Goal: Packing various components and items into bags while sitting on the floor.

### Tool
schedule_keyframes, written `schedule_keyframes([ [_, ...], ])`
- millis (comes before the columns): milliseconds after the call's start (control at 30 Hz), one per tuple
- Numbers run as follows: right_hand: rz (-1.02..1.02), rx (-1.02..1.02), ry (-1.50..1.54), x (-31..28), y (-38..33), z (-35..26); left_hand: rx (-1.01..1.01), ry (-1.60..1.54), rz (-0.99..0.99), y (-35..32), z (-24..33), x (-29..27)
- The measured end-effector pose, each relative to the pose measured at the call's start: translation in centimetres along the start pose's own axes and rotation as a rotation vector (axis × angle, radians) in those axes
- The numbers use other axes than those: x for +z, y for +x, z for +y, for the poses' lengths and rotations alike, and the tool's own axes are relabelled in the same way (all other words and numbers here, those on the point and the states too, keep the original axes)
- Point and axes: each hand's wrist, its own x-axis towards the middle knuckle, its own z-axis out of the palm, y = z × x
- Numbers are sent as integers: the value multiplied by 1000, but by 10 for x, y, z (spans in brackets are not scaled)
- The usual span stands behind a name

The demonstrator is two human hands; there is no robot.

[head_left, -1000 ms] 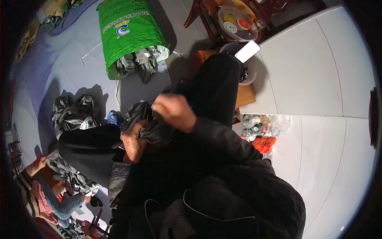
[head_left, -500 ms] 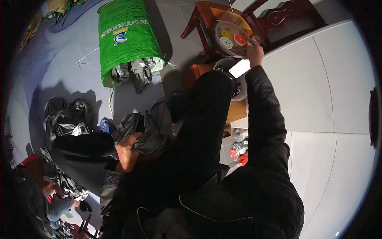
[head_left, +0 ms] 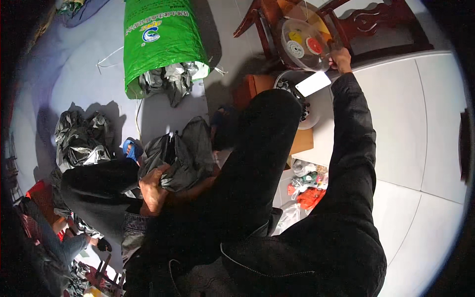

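My left hand (head_left: 154, 190) is closed on crumpled dark grey sheet material (head_left: 190, 156) bunched over my lap. Its folds hide part of the fingers. Stretched out to the far right, my right hand (head_left: 340, 59) has its fingers closed at the rim of a round clear plastic container (head_left: 316, 63). In the container show a yellow piece, a white spool-like disc (head_left: 295, 49) and a red one (head_left: 313, 45). Just below it, a white flat rectangular object (head_left: 312, 84) rests across a bowl (head_left: 310, 118) with small black pieces in it.
A green woven sack (head_left: 163, 49) stuffed with dark sheets lies ahead. More crumpled dark material (head_left: 81, 136) is at the left, near another person's hand (head_left: 62, 222). A wooden chair (head_left: 269, 29) stands far right; bags with red and white contents (head_left: 309, 195) lie beside my leg.
The view has shifted, and things on the right appear farther right. My right hand has moved slightly right at the container's rim. My left hand keeps its grip on the dark material.
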Motion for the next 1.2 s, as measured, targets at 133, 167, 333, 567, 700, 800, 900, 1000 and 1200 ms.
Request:
schedule_keyframes([
  [133,7,-76,-75,-2,-8,-6,12,50,1,0,4,-3],
  [167,10,-130,-96,-1,-12,-7,6,48,12,-1,3,-2],
  [333,612,-867,-340,6,7,23,27,13,27,3,-2,6],
  [567,184,-1040,-239,56,-31,-12,-12,51,34,1,0,5],
  [700,222,-1087,-536,56,-56,-19,-27,31,65,1,-2,8],
  [800,179,-1175,-416,66,-75,-30,-46,66,86,-4,-5,8],
  [900,99,-1062,-438,63,-61,-24,-39,32,69,2,-2,8],
  [1000,57,-1023,-448,62,-53,-20,-46,47,51,3,-5,8],
  [1200,2,-1048,-228,61,-57,-18,9,92,90,3,-2,8],
])
